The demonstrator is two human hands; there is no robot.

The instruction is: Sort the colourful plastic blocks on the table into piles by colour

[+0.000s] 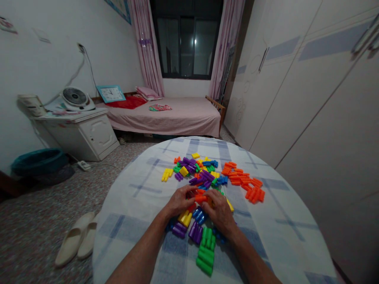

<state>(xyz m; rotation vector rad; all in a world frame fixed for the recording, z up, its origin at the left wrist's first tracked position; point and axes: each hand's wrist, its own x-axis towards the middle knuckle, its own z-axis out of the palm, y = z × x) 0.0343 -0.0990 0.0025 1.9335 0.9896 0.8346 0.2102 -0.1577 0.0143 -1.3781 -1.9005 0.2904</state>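
My left hand (181, 200) is closed with thumb and fingertips at the left side of an orange plastic building block (201, 198). At its other side, the curled fingers of my right hand (219, 209) pinch the same block; they partly hide it. Just in front of my wrists lie yellow blocks (185, 218), blue blocks (199, 215), purple blocks (196, 232) and a joined row of green blocks (206, 254). Beyond my hands spreads a mixed pile with purple blocks (204, 178) on top. A group of orange blocks (241, 177) lies apart to the right.
A checked cloth covers the round table (127, 236). Behind it stands a bed (189, 114), with a white cabinet (97, 136) carrying a fan (75, 96) at left. Slippers (74, 240) and a bin (40, 161) are on the floor. A wardrobe (310, 98) lines the right side.
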